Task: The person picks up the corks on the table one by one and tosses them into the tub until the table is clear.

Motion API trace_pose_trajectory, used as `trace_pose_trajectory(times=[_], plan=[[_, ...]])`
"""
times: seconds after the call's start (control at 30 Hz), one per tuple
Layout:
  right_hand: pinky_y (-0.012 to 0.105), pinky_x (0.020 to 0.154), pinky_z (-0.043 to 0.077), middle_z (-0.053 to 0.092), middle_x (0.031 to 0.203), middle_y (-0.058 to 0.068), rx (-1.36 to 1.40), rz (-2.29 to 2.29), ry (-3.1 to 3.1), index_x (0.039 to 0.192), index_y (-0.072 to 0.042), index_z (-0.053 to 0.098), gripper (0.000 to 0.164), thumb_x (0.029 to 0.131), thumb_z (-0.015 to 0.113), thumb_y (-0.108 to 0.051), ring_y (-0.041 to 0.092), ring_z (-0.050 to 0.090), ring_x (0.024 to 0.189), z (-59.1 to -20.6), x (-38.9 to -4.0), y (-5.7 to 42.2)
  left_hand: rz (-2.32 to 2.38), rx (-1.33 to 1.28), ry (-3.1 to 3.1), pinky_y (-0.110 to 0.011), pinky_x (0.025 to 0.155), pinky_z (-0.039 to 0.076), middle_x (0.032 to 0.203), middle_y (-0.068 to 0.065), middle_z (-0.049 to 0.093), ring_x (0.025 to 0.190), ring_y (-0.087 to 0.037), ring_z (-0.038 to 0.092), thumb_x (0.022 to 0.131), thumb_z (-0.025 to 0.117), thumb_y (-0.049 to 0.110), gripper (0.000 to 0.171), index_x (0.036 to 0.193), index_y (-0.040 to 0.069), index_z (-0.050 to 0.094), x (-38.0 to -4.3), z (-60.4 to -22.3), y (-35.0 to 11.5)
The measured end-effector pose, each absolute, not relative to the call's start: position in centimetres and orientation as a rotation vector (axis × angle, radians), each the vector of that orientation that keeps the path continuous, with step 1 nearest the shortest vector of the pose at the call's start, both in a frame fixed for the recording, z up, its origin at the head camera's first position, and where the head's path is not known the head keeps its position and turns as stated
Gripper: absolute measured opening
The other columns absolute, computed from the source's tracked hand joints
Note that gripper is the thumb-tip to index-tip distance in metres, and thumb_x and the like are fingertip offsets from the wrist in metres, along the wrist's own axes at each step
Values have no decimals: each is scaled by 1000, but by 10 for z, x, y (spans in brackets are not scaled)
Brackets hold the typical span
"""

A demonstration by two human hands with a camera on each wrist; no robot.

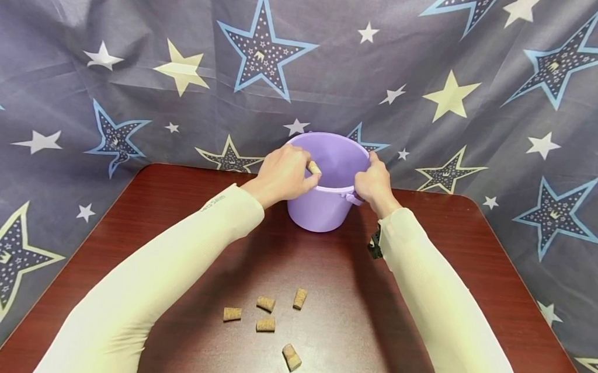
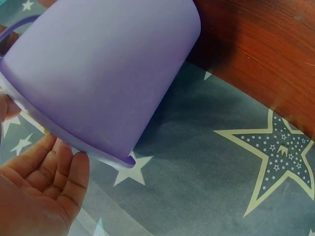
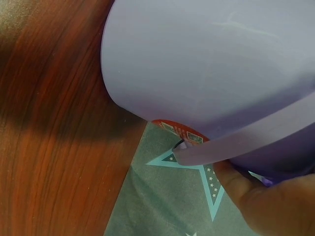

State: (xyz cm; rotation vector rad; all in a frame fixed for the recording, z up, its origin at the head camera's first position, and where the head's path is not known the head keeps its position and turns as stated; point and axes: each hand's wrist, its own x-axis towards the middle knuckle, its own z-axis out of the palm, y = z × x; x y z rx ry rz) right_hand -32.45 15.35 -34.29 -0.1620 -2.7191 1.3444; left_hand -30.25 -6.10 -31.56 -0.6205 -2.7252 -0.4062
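Observation:
A purple plastic bucket (image 1: pixel 319 210) stands at the far side of the table, its handle (image 3: pixel 246 139) hanging down along its outer wall. My left hand (image 1: pixel 285 172) is over the bucket's left front rim and pinches a cork (image 1: pixel 314 168) between thumb and fingers, at the mouth. On the right, my right hand (image 1: pixel 374 183) grips the rim beside the handle joint. Several more corks (image 1: pixel 266 324) lie scattered on the table in front of the bucket. The bucket's bottom inside is hidden from the head view.
The dark red-brown wooden table (image 1: pixel 186 341) ends just behind the bucket. A grey cloth (image 1: pixel 341 55) with stars hangs close behind and around it. A red label (image 3: pixel 179 131) shows on the bucket's outer side.

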Motion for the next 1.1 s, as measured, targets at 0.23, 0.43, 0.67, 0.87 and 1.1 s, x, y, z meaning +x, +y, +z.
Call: trace_pose_trajectory(times=[0.23, 0.43, 0.67, 0.87, 1.1], plan=[[43, 119, 33, 42, 157, 23, -155, 1333, -2715, 163, -5, 21, 77, 90, 41, 1, 34, 42, 142, -343, -324, 154, -377, -583, -2743, -48, 80, 55, 99, -6, 70, 98, -31, 66, 90, 68, 41, 31, 99, 12, 74, -302, -313, -61], [43, 117, 35, 37, 160, 21, -164, 1370, -2721, 164, -6, 18, 76, 92, 42, 0, 32, 40, 143, -343, -324, 154, -423, -560, -2730, -47, 91, 53, 116, -5, 70, 114, -29, 61, 90, 68, 47, 45, 119, 13, 73, -299, -312, -64], [44, 119, 33, 35, 162, 20, -169, 1366, -2726, 164, -6, 19, 75, 94, 42, -1, 33, 38, 145, -341, -324, 154, -443, -583, -2687, -46, 86, 53, 110, -2, 69, 109, -26, 61, 91, 67, 47, 42, 116, 13, 73, -292, -312, -70], [45, 115, 38, 32, 164, 20, -184, 1398, -2727, 165, -8, 16, 74, 96, 42, -1, 32, 40, 143, -341, -324, 153, -447, -621, -2656, -45, 84, 54, 109, -3, 70, 107, -27, 62, 91, 68, 44, 42, 116, 12, 73, -284, -313, -73], [45, 115, 38, 32, 163, 20, -180, 1387, -2732, 165, -8, 16, 74, 96, 41, 0, 33, 39, 144, -341, -324, 154, -454, -675, -2592, -43, 80, 55, 102, -3, 72, 102, -25, 63, 90, 70, 41, 37, 112, 11, 74, -273, -314, -77]])
